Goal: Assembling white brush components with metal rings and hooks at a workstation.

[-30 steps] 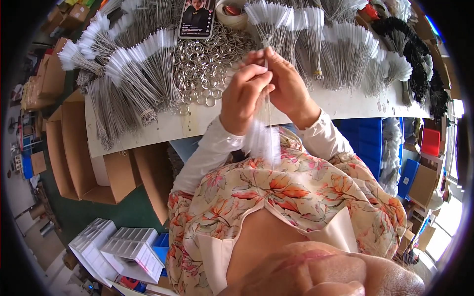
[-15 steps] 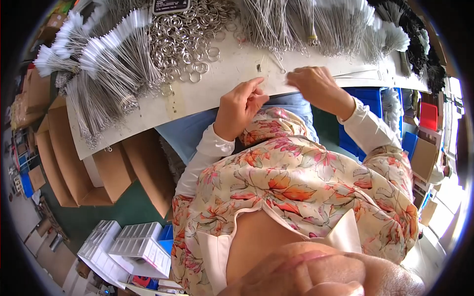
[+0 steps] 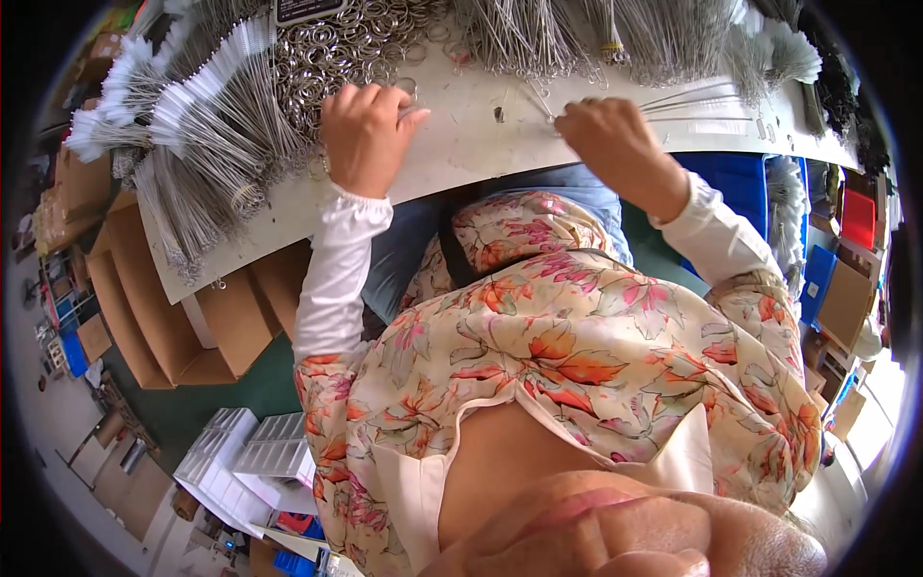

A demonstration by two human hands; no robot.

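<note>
My left hand [image 3: 367, 139] is over the near right edge of a pile of shiny metal split rings [image 3: 356, 48]. Its fingers bend forward with the thumb apart; the fingertips are hidden, and I see nothing held. My right hand [image 3: 611, 149] is low over the white table [image 3: 461, 135], its fingers curled closed. A thin wire piece [image 3: 538, 99] reaches toward its fingertips, but what they pinch is too small to make out. Several thin wires [image 3: 697, 101] fan out on the far side of that hand; whether it touches them I cannot tell.
Bundles of wire-handled brushes with white bristles [image 3: 216, 87] cover the table's left side. More wire bundles [image 3: 524, 34] line the back. Open cardboard boxes [image 3: 159, 317] stand below at left, a blue bin [image 3: 726, 192] under the right edge. A dark device [image 3: 306, 10] sits on the rings.
My left hand has moved left and forward, from the table's front edge to the ring pile. My right hand stays near the wires, its fingers more tightly curled. The view has shifted slightly.
</note>
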